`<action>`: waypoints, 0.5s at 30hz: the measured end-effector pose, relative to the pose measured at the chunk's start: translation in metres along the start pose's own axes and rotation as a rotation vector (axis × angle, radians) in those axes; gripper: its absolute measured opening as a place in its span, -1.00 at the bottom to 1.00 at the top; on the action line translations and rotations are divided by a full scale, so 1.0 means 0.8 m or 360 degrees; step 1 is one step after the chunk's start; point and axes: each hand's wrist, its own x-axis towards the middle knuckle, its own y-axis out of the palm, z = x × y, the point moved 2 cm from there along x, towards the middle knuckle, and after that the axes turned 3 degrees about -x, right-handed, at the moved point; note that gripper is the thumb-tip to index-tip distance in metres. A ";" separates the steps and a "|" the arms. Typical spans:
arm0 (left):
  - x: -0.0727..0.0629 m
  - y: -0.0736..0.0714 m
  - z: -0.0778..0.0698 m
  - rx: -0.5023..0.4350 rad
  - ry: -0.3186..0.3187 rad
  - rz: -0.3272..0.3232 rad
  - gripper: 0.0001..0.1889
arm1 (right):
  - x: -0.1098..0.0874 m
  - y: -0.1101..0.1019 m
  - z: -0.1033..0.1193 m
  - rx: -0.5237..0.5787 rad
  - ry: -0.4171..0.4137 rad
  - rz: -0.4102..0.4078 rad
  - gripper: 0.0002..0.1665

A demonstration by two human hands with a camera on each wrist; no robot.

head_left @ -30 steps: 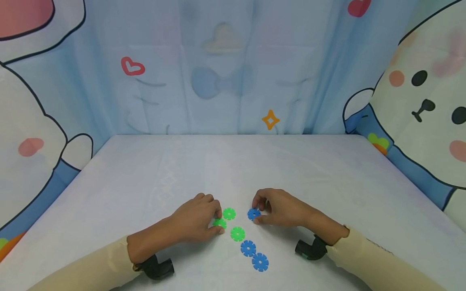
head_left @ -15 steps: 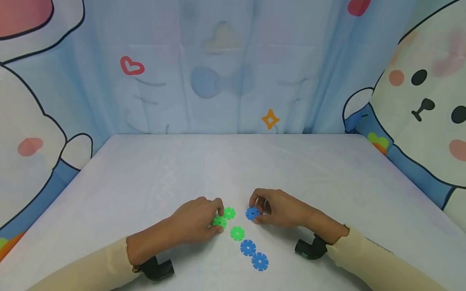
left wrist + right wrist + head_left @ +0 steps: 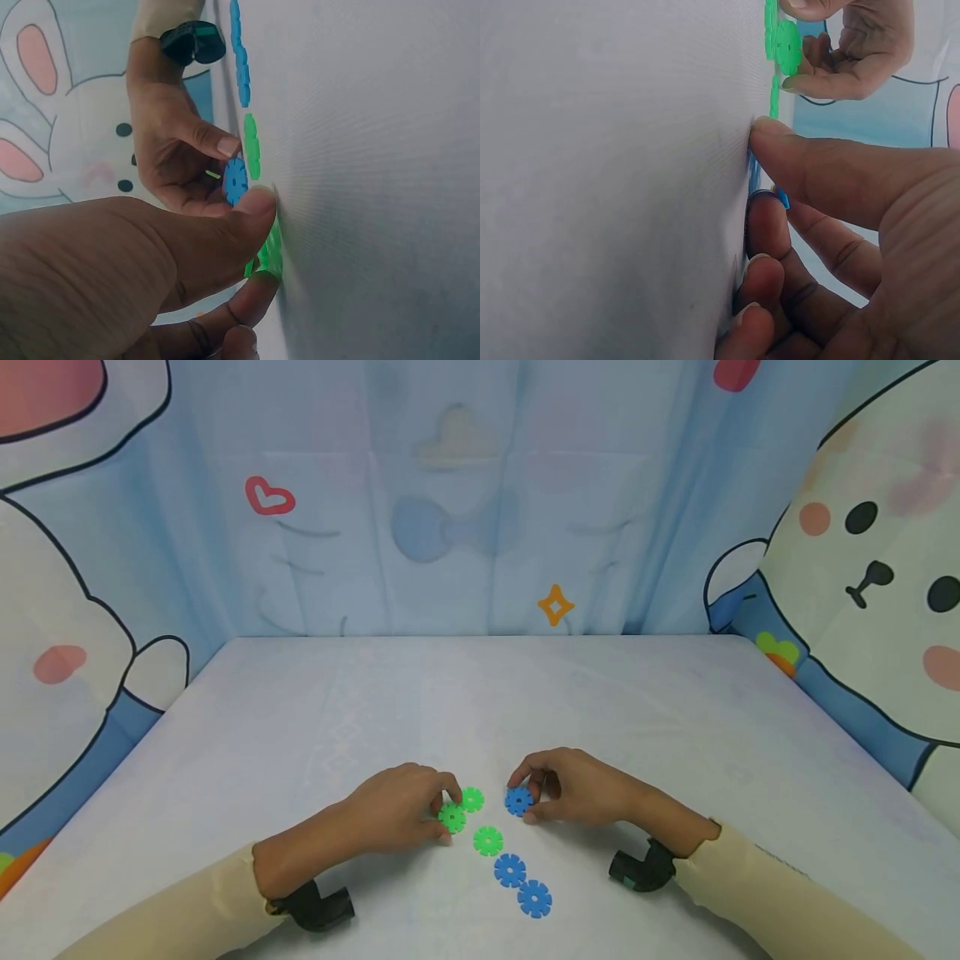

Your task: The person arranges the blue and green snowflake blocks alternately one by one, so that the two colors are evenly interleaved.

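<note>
My left hand [image 3: 401, 810] pinches a green notched plastic disc [image 3: 452, 817] at its edges, between thumb and fingers; the right wrist view shows this disc [image 3: 788, 47] tilted up. Right behind it lies another green disc [image 3: 472, 799]. A little to the right, my right hand [image 3: 581, 789] holds a blue notched disc [image 3: 518, 802] between thumb and fingers. In the left wrist view this blue disc [image 3: 235, 180] stands tilted, facing the camera. My right fingers cover most of it in the right wrist view.
Nearer the person lie a lone green disc [image 3: 488, 841] and two blue discs, one [image 3: 510, 870] touching or almost touching the other [image 3: 535, 899]. All are on a white-covered table [image 3: 360, 693]. Behind it hangs a printed curtain [image 3: 330, 577].
The blue disc in my right hand has shifted slightly left. My left thumb has drawn back a little, and the green disc there shows more fully.
</note>
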 end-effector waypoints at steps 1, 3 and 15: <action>0.000 0.000 0.000 -0.0001 -0.0001 0.0000 -0.64 | 0.000 0.000 0.000 0.0005 -0.0003 0.0002 -0.63; 0.000 -0.001 -0.001 -0.0004 0.0008 -0.0009 -0.65 | 0.000 -0.001 -0.001 0.0010 -0.0004 0.0004 -0.64; 0.012 -0.011 0.022 -0.0322 0.0051 -0.0078 -0.70 | 0.001 -0.004 -0.005 0.0067 -0.0038 -0.0045 -0.66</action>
